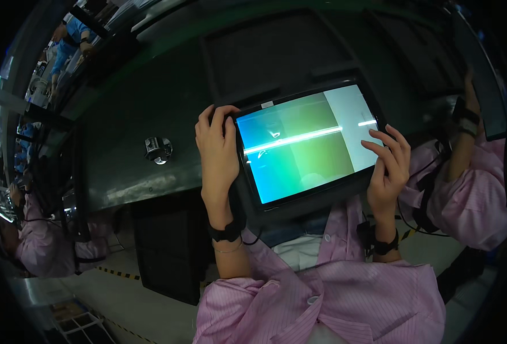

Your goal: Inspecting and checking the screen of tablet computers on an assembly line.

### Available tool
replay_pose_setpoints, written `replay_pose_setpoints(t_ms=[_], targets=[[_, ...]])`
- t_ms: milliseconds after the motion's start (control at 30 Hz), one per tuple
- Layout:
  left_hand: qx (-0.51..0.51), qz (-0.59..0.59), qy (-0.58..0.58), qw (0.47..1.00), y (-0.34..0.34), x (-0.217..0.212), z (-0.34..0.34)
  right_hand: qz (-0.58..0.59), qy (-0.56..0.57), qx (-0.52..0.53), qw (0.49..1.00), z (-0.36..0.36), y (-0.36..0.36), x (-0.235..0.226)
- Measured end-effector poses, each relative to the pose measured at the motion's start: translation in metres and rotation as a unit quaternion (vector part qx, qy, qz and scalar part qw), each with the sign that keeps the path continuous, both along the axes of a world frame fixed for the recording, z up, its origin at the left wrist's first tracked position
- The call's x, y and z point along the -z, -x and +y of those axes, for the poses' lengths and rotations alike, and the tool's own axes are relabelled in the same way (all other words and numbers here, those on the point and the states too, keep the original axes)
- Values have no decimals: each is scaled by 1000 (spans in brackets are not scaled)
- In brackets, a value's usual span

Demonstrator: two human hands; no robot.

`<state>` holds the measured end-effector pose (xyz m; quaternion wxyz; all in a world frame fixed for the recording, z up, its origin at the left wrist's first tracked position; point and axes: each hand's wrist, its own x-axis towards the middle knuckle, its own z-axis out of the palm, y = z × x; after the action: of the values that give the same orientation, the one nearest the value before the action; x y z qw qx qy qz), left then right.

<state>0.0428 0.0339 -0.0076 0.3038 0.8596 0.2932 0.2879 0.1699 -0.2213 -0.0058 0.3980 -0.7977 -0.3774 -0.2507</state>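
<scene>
A black-framed flat display [305, 143] lies tilted in front of me, its lit screen showing blue, green and pale bands with a bright reflected streak across them. My left hand [216, 149] grips its left edge near the upper corner, fingers curled over the frame. On the right side, my right hand [390, 163] has its fingers bent and apart over the pale band, with fingertips at or just above the glass. Whether those fingertips press on it, I cannot tell. The display's underside is hidden.
A small shiny metal part [158, 150] sits on the dark green bench [127, 189] to the left. Black trays [270, 51] lie beyond the display. A person in a pink striped sleeve [468, 195] works close on my right; others are at the left.
</scene>
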Motion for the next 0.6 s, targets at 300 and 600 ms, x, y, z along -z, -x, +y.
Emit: replay_pose_setpoints(t_ms=[300,600], targets=[[-1,-10,-1,1000,0,1,0,-11,-8,-4,1000,-1,1,2],[-13,3,8,1000,0,-1,-2,-2,-8,6,1000,-1,3,4]])
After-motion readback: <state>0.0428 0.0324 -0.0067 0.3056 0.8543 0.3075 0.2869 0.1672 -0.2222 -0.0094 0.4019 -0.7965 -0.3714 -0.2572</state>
